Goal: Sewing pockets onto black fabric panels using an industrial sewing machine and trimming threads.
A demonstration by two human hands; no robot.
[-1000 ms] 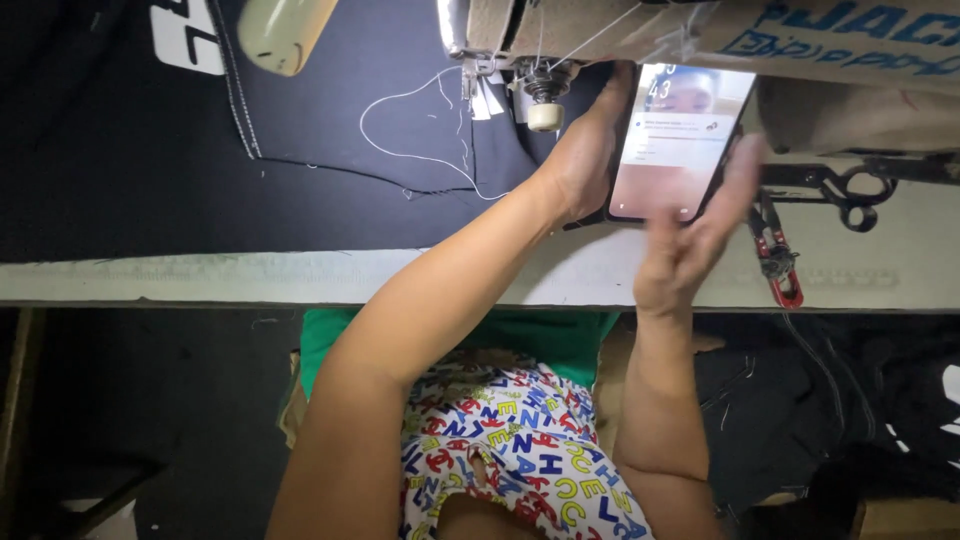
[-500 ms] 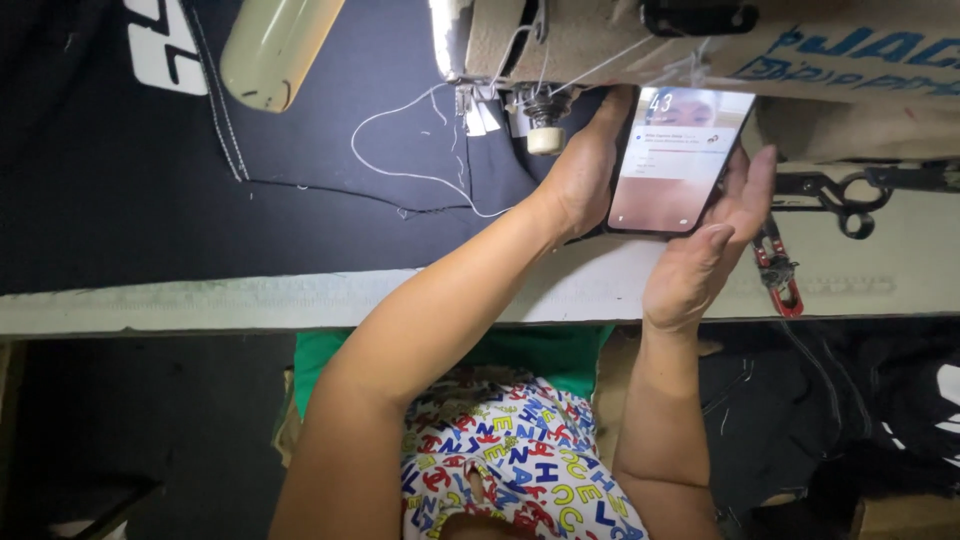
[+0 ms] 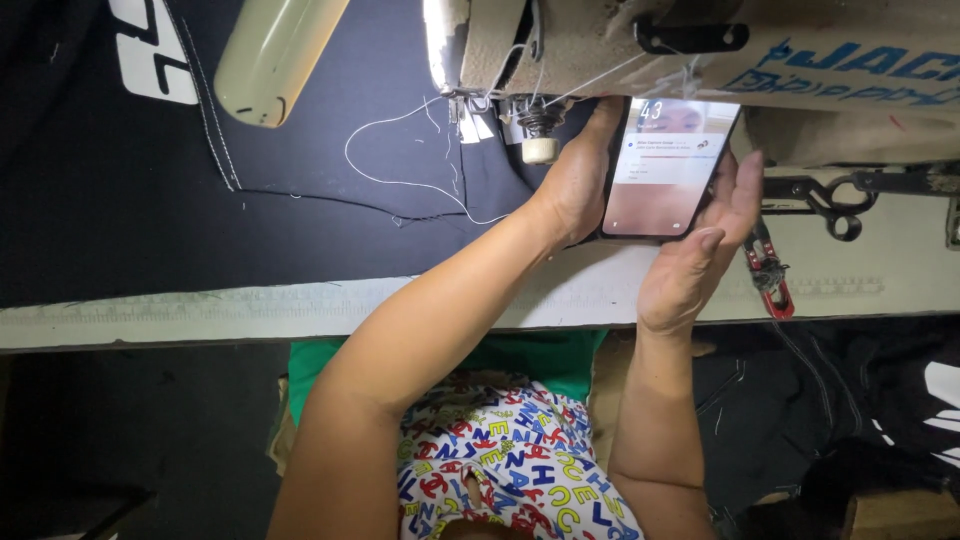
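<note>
A smartphone (image 3: 664, 170) with a lit screen is held upright just under the arm of a beige sewing machine (image 3: 700, 45). My left hand (image 3: 572, 180) grips its left edge, fingers wrapped behind. My right hand (image 3: 700, 255) cups its lower right corner, thumb near the screen's bottom edge. Both hands hover over the pale table top (image 3: 880, 275). Black fabric (image 3: 150, 200) with loose white thread (image 3: 400, 160) lies to the left, under the needle area.
Black scissors (image 3: 835, 200) lie on the table right of the phone, a red-handled thread snip (image 3: 770, 275) below them. A cream lamp head (image 3: 275, 55) hangs at top left. A green seat cushion (image 3: 530, 355) and letter-print clothing show below the table edge.
The phone and both hands have risen toward the machine arm. My right hand has settled closer under the phone's lower right corner.
</note>
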